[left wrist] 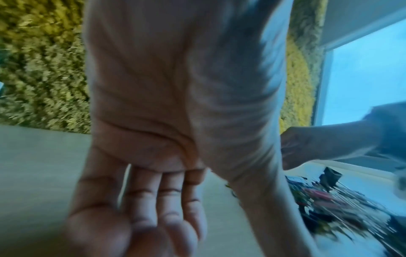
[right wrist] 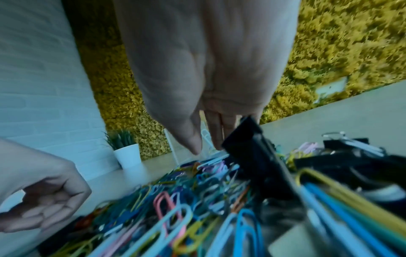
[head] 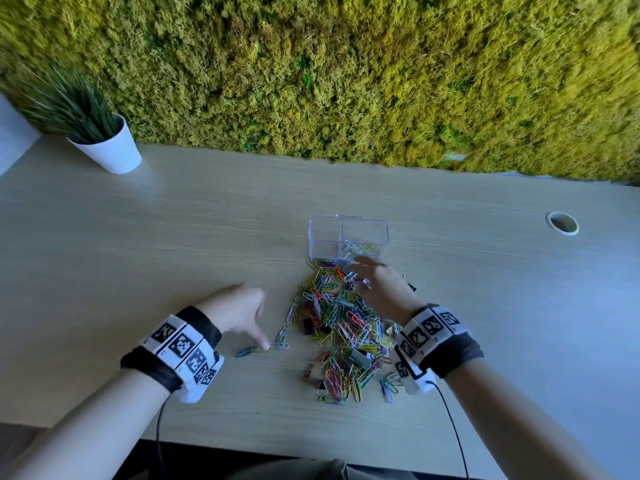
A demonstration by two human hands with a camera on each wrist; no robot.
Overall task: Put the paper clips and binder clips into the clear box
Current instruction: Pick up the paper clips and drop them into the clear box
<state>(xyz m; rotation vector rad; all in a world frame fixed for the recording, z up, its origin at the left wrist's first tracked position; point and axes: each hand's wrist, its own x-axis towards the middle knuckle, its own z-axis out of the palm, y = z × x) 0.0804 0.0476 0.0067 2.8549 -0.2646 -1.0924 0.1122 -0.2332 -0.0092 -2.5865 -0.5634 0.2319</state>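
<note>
While most paper clips [head: 341,327] lie piled before the clear box [head: 348,239] | right hand [head: 379,284] fingers loose, empty; left hand [head: 239,311] loosely curled, empty | risk: tangled clips snagging; spilling short of box

The paper clips [head: 341,327] are a mix of pink, blue, yellow, green and orange; the binder clips [right wrist: 259,156] are black. The box [head: 348,237] is clear. The counter [head: 173,237] is pale wood-grain. The wristbands [head: 180,344] carry black-and-white square markers.
</note>
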